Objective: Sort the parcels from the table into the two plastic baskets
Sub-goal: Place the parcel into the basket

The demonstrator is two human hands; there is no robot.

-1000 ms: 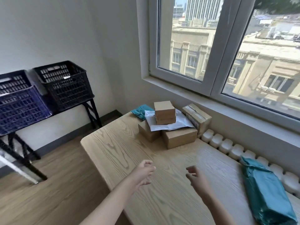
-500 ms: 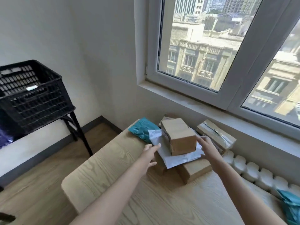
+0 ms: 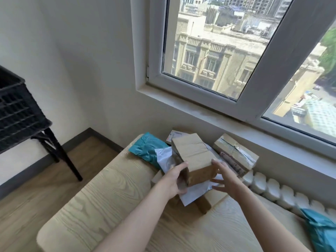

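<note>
Black plastic basket (image 3: 16, 113) at far left on a dark stand, well apart from the bench (image 3: 112, 202). Teal mailer (image 3: 145, 148) at bench's far corner, beside white mailer (image 3: 192, 192). Brown cardboard box (image 3: 192, 157) sits atop the white mailer. Left hand (image 3: 174, 180) grips the box's left near edge, thumb on top, fingers curled underneath. Right hand (image 3: 225, 179) touches the box's right near corner, fingers spread. Taped box (image 3: 236, 153) just right; label print too blurred to read. Second teal mailer (image 3: 320, 231) at far right.
</note>
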